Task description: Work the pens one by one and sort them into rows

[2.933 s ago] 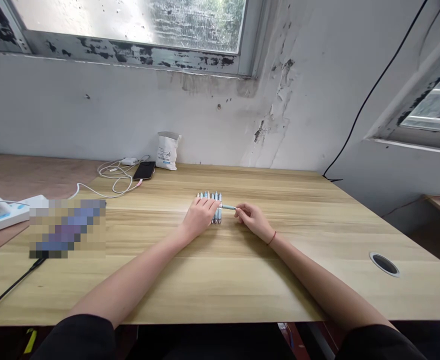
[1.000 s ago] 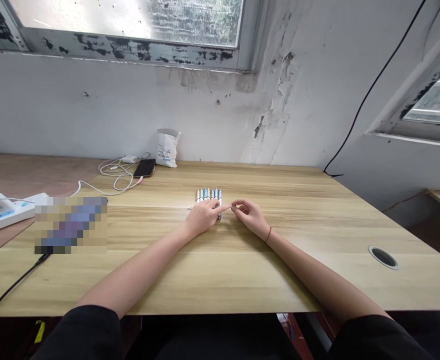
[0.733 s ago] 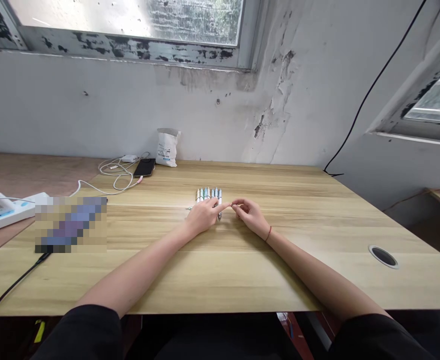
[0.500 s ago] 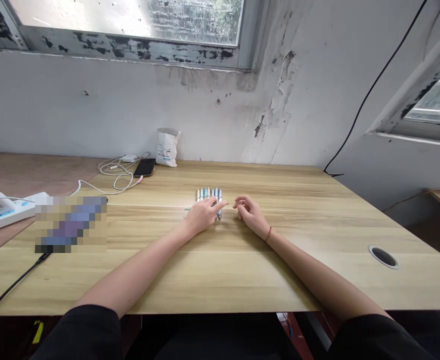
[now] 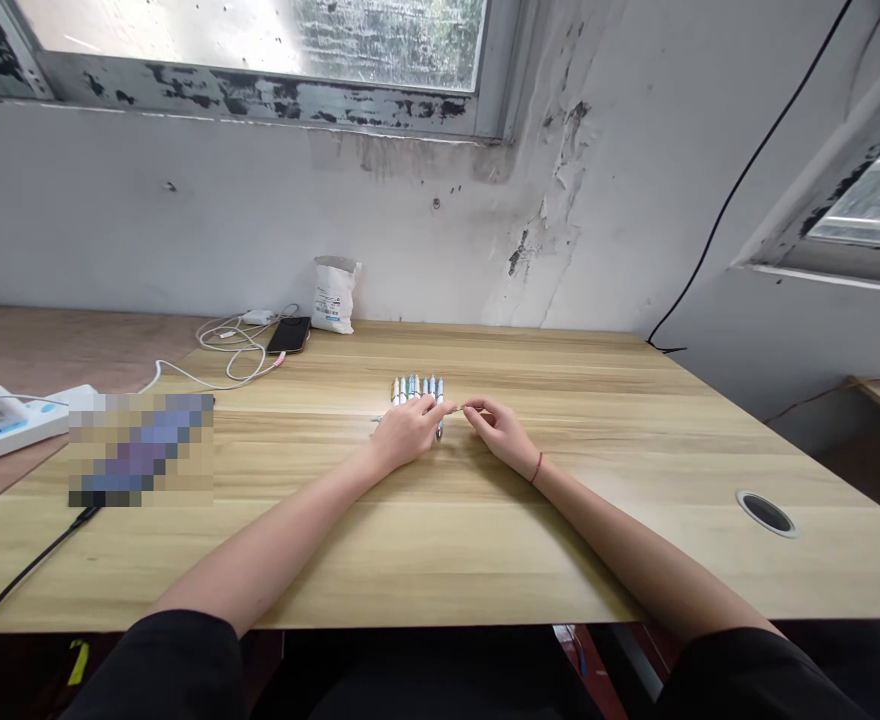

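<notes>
**On a wood-grain desk [image 5: 560,550], two hands at a row of pens [image 5: 417,387]**

Far left of the row, a white power strip [image 5: 35,418] bears a label too small to read. Over the row's near part, the left hand [image 5: 404,430] curls around a crosswise pen [image 5: 376,420], one end showing just left of the row. Right of the row, the right hand [image 5: 498,425] pinches narrowly at a thin tip [image 5: 457,408]. Behind and left of the row stands a white packet [image 5: 333,290], its dark print and blue mark illegible.
</notes>
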`<state>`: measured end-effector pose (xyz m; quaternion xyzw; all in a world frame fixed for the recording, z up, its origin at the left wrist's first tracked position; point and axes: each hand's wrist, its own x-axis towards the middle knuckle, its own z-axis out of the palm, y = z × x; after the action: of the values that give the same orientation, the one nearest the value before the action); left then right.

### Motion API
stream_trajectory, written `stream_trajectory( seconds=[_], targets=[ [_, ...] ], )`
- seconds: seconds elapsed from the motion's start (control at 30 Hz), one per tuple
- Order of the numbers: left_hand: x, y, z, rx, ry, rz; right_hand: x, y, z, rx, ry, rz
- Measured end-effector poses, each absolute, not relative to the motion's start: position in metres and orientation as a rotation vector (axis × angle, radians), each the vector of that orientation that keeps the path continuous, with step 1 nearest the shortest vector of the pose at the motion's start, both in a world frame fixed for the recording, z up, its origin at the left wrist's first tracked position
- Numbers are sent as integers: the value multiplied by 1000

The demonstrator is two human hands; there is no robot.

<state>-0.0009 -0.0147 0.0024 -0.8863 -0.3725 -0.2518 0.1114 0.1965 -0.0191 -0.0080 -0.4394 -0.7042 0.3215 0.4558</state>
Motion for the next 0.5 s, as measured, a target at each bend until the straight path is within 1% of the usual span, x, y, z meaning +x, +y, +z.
stream_trajectory(
  seconds=[0.3,0.5],
  targets=[
    [-1,-9,-3,-2650,-981,-854,197,-19,-12,-1090,-1777,712],
    [-4,-4,-4,-2641,-950,-975,197,-16,-11,-1151,-1785,736]
  ],
)
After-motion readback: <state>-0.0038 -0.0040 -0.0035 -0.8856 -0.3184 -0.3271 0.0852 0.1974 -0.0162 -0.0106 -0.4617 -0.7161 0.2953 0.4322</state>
